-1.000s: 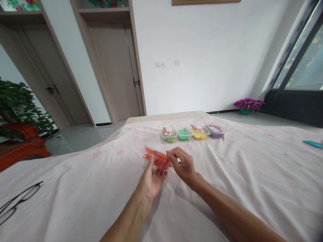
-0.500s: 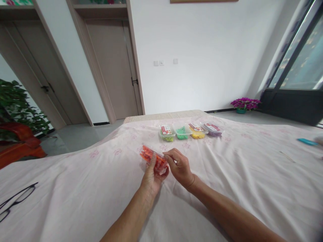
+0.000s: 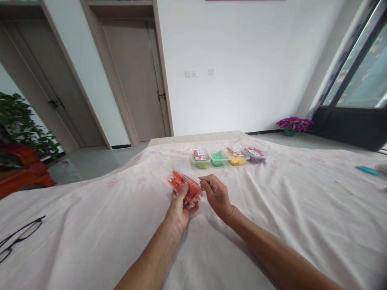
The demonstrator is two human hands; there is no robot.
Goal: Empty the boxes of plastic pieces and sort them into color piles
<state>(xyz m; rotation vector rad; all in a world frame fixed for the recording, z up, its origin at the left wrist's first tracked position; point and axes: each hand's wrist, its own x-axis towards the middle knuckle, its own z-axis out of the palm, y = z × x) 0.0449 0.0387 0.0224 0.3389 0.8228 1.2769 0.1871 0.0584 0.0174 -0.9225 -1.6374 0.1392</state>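
Between my hands is a clear plastic bag of orange pieces (image 3: pixel 189 188), slanted above the cloth. My left hand (image 3: pixel 181 207) is wrapped round its lower side, thumb on top and fingers beneath. My right hand (image 3: pixel 218 197) is closed in a pinch at the bag's right edge. Beyond them stand clear plastic boxes in a row: one with yellow-green pieces (image 3: pixel 200 164), one with green pieces (image 3: pixel 218 158), one with yellow pieces (image 3: pixel 237 160), and one with purple pieces (image 3: pixel 257 158). Red-and-white labels show on several of them.
A pale, flowered cloth (image 3: pixel 105 225) covers the surface, with folds on the right. Black-framed glasses (image 3: pixel 22 235) lie at the left. A thin stick (image 3: pixel 344 187) and a blue object (image 3: pixel 368 170) lie at the right, near something blurred at the frame's edge.
The bag has turned so that more of its upper face and the orange pieces shows. My left hand has shifted slightly left; my right hand still pinches the bag's edge.
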